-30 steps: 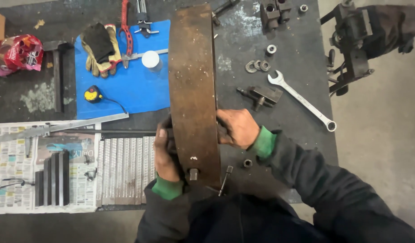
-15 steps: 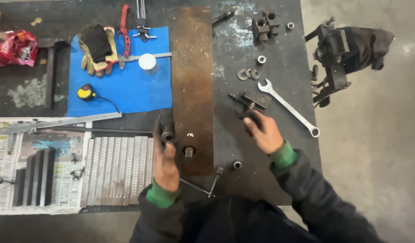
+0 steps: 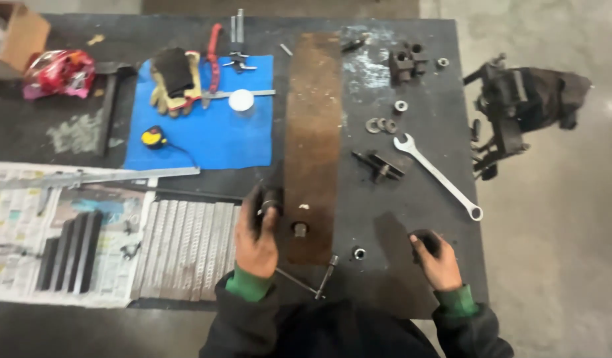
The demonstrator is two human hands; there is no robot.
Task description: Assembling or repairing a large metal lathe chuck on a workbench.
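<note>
Rusty steel plate point(image 3: 312, 132) is lying lengthwise near-to-far at centre of dark workbench point(image 3: 418, 278), w/ a bolt point(image 3: 299, 229) standing up thru its near end.

Small dark part point(image 3: 267, 201) is being gripped by left hand point(image 3: 256, 237), fingers curled tight round it, just beside plate's near-left edge. Another small dark piece point(image 3: 425, 240) is being clutched in right hand point(image 3: 437, 260), fist closed, well apart from plate at bench's near-right. T-handle tool point(image 3: 312, 282) is lying between the hands, nut point(image 3: 359, 253) just far of it. Open-ended spanner point(image 3: 438, 176) is lying to the right of plate; blue cloth point(image 3: 206, 126) w/ gloves point(image 3: 176, 83) is spread to the left; ribbed metal sheet point(image 3: 186, 245) is resting near-left.
</note>
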